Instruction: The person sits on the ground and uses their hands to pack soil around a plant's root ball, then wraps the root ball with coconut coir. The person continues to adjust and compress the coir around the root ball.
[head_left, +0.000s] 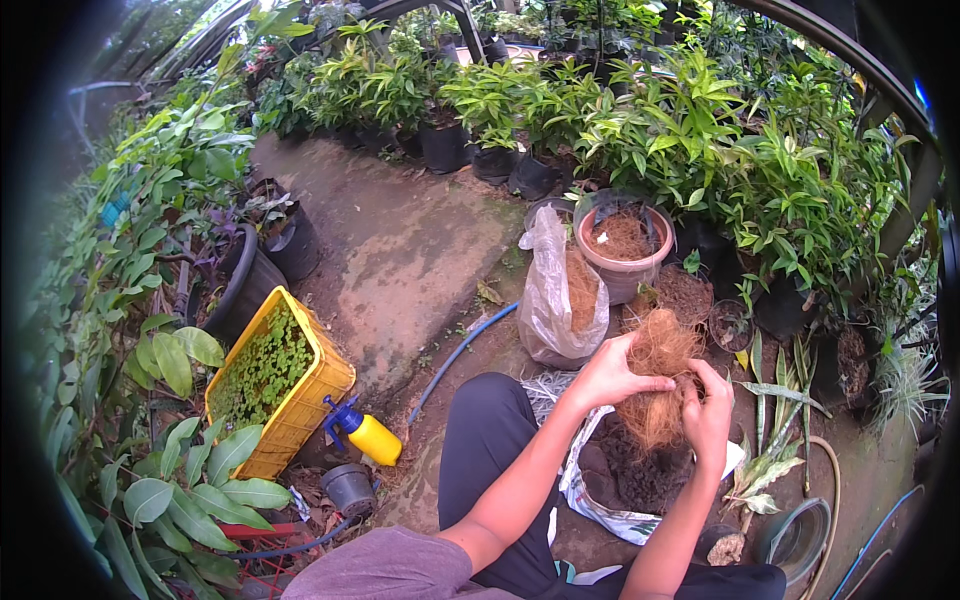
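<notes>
Both hands hold a clump of brown coconut fibre (652, 409) in front of my right knee side. My left hand (619, 375) grips its left side, thumb pointing across it. My right hand (706, 405) has bent fingers on its right side. Directly below stands an open white printed sack (600, 514) with dark soil (649, 476) in it. Just beyond the hands is a translucent plastic bag (544, 300) of fibre, beside a brown plastic pot (626, 270) that also holds fibre.
A yellow crate of small green plants (330, 360), a yellow spray bottle (375, 439) and a small black pot (349, 487) are at left. A blue hose (465, 345) crosses the ground. Cut leaves (776, 409) and an empty green pot (799, 536) lie at right. Potted plants (495, 112) line the back.
</notes>
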